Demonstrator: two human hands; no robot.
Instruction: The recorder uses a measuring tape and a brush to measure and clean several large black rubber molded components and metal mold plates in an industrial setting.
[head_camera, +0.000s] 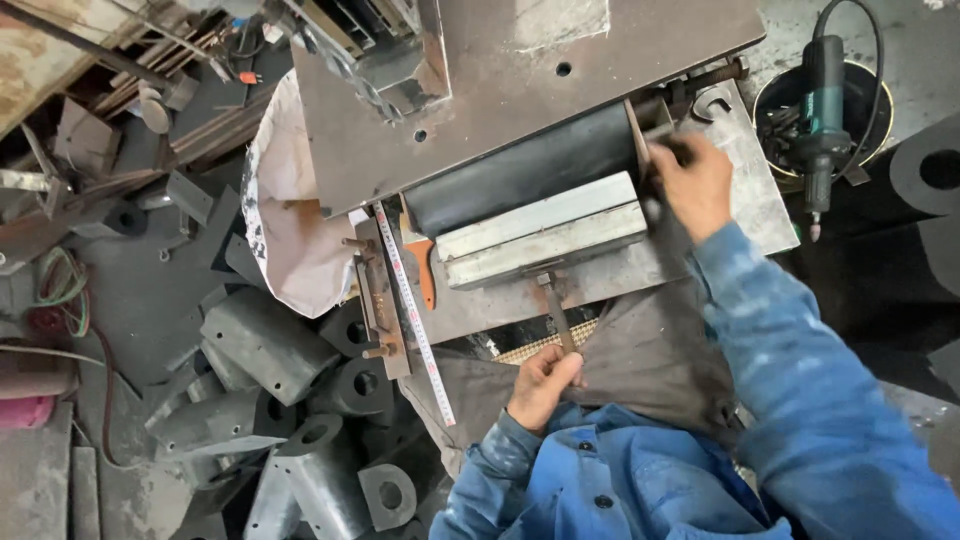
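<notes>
A steel bench plate (745, 190) carries a pale metal bar (540, 230), measuring tape (412, 310) and orange-handled tool (425, 272).

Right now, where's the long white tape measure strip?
Head view, left of centre: the white tape measure strip lies diagonally beside the rusty bolted steel bar, left of the orange-handled tool.

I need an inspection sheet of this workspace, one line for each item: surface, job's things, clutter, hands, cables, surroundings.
Surface: steel bench plate, worn and stained.
Job's things: pale metal block lying against a black cylinder; a clamp handle below it.
Clutter: measuring tape and orange-handled tool on the bench.
Hands: left hand grips the clamp handle; right hand at the cylinder's end, what it holds is unclear.
Cables: black cord on the grinder in a bucket.
Surroundings: grey metal parts piled on the floor; white sack.
</notes>
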